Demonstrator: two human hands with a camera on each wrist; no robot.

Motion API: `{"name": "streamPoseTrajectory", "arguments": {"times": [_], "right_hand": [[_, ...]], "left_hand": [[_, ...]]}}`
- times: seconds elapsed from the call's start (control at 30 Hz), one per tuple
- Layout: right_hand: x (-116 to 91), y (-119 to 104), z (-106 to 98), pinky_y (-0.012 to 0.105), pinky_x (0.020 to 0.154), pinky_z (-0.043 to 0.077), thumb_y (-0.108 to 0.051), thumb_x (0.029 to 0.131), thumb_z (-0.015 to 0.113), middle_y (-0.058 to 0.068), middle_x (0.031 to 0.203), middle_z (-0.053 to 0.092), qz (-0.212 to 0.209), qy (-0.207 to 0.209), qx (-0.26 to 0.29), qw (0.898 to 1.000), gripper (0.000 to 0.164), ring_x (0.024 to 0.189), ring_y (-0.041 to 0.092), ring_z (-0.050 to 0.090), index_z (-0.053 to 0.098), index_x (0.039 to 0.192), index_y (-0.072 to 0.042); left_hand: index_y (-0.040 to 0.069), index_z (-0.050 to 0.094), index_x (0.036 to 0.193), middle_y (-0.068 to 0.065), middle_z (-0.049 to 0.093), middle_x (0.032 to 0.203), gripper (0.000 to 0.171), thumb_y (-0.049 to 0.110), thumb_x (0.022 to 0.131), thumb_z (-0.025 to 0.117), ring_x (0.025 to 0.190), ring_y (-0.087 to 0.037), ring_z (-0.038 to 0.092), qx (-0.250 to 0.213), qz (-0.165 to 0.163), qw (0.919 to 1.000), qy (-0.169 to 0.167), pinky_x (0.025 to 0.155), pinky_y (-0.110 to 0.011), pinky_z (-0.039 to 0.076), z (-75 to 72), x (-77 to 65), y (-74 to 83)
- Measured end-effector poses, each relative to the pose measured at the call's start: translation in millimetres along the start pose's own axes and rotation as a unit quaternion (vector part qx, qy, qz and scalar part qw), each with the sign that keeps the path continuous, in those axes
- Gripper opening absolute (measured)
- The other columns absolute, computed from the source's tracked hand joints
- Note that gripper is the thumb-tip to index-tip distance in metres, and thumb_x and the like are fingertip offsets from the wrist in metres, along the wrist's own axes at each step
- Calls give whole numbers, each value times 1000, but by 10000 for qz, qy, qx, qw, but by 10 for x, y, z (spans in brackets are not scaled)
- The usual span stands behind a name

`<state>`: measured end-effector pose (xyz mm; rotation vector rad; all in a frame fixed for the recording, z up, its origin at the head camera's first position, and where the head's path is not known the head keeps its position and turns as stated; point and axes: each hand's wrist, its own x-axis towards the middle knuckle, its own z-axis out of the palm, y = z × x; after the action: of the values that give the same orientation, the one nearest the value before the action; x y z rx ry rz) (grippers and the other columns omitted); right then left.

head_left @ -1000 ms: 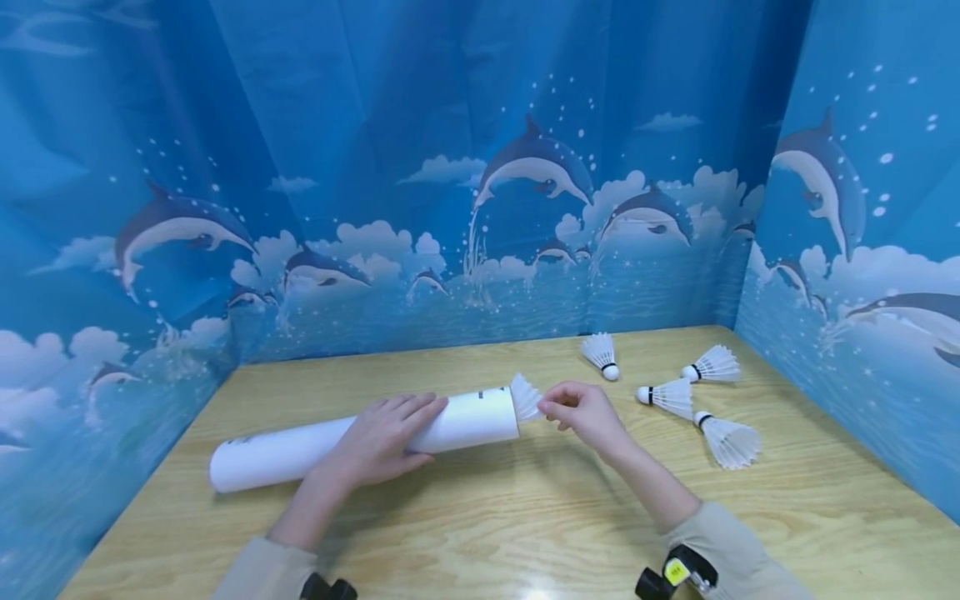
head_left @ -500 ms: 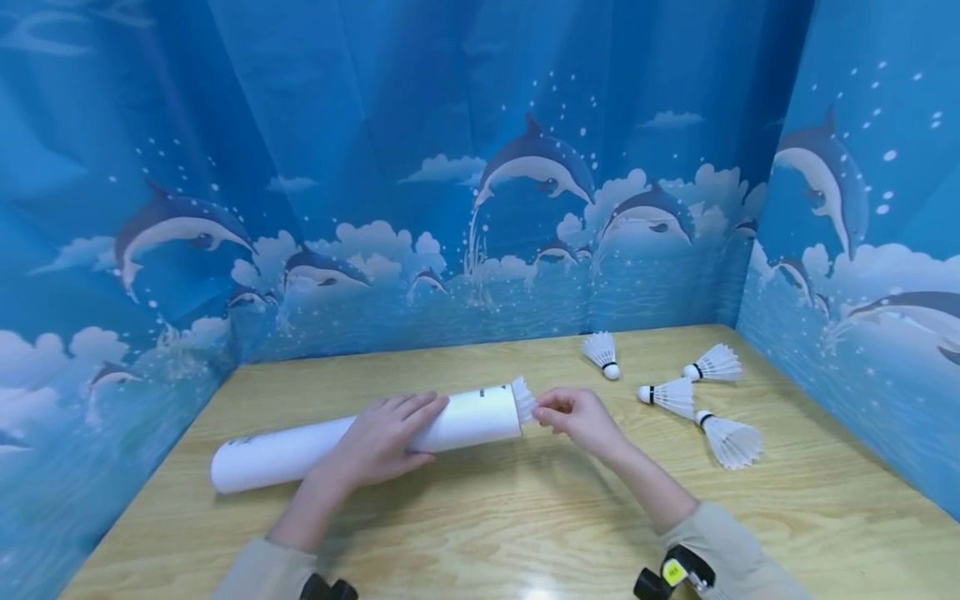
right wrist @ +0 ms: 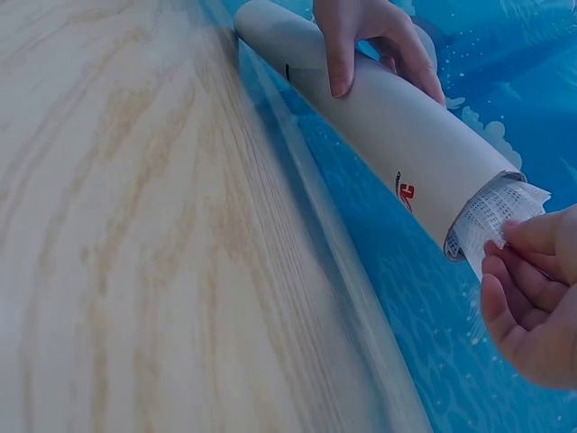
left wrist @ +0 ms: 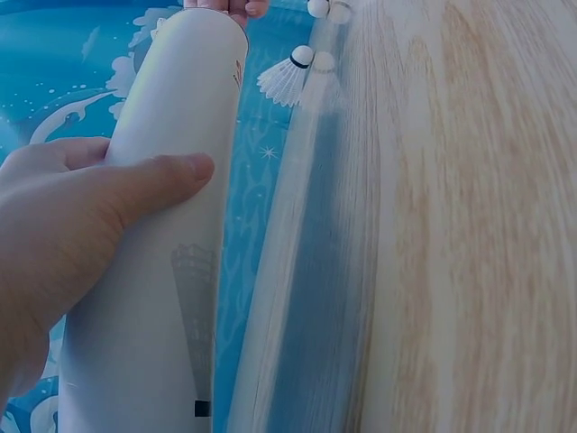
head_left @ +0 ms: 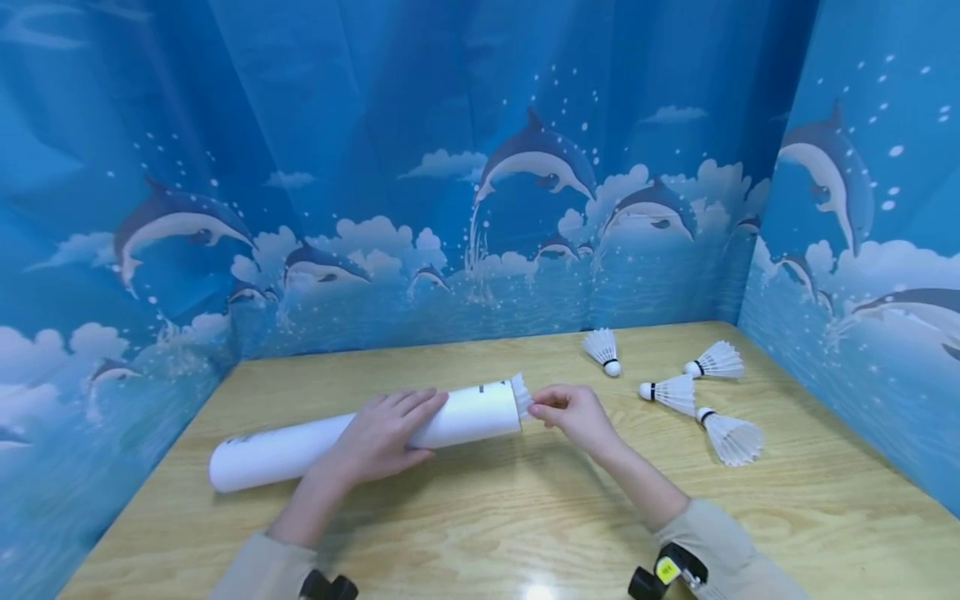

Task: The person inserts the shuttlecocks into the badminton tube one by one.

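Note:
A long white shuttlecock tube lies slanted on the table, its mouth facing right. My left hand grips it around the middle, thumb on the near side and fingers over the top, as the left wrist view of the tube also shows. At the mouth, a white shuttlecock sits partly inside, its feather skirt sticking out and its base hidden in the tube. My right hand pinches the skirt's edge between thumb and fingertips; the right wrist view shows that hand close against the feathers.
Several loose shuttlecocks lie to the right: one shuttlecock near the back edge, then a group with a far shuttlecock, a middle shuttlecock and a near shuttlecock. A blue dolphin-print curtain stands behind the wooden table.
The shuttlecock has slid left, deeper into the tube, so less of its skirt shows. My right hand has moved slightly left with it. The left hand keeps its hold.

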<state>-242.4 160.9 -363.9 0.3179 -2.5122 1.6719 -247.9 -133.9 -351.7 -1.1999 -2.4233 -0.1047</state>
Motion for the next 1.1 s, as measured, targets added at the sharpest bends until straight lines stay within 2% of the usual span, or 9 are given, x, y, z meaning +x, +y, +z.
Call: {"name": "streamPoseTrajectory", "arguments": {"times": [0.1,0.17,0.33,0.7,0.9,1.1], "right_hand": [[7,3,12,39,68,54,-6,84,66,8,85,68,-86,75,-85,9999,14,77,29,61,68,94,4],[6,-8,16,39,67,54,-6,85,66,9,86,68,-185,113,-143,9997,15,75,22,60,69,96,3],[1,-32,29,26,62,52,-4,84,66,11,86,69,-369,225,-148,9990,15,70,12,58,68,97,4],[14,-16,91,22,60,50,0,81,68,11,84,69,-266,293,-20,9992,12,69,12,58,69,92,4],[20,-2,119,22,57,47,0,79,69,10,83,69,-446,322,-117,9984,11,70,13,57,71,90,3],[5,6,159,22,58,49,2,79,69,11,84,69,-493,207,-13,9986,10,70,14,58,71,88,3]], "left_hand": [[10,43,139,-11,53,130,83,38,70,79,111,-30,54,18,22,10000,6,88,-48,47,6,3,-8],[9,43,139,-12,53,130,83,38,70,80,111,-30,54,22,35,10000,27,88,-49,48,10,6,-16],[9,43,138,-12,52,131,82,36,70,80,111,-30,54,-32,54,9999,109,88,-49,48,2,12,-24],[10,45,137,-11,53,131,81,35,69,81,110,-30,55,9,129,9997,212,88,-47,48,9,1,-20],[10,45,137,-10,53,130,81,35,68,81,110,-29,55,52,117,9996,236,88,-46,48,13,-2,-19],[11,45,138,-9,53,130,81,36,69,81,110,-29,55,42,107,9997,209,87,-46,49,23,-3,-18]]}}
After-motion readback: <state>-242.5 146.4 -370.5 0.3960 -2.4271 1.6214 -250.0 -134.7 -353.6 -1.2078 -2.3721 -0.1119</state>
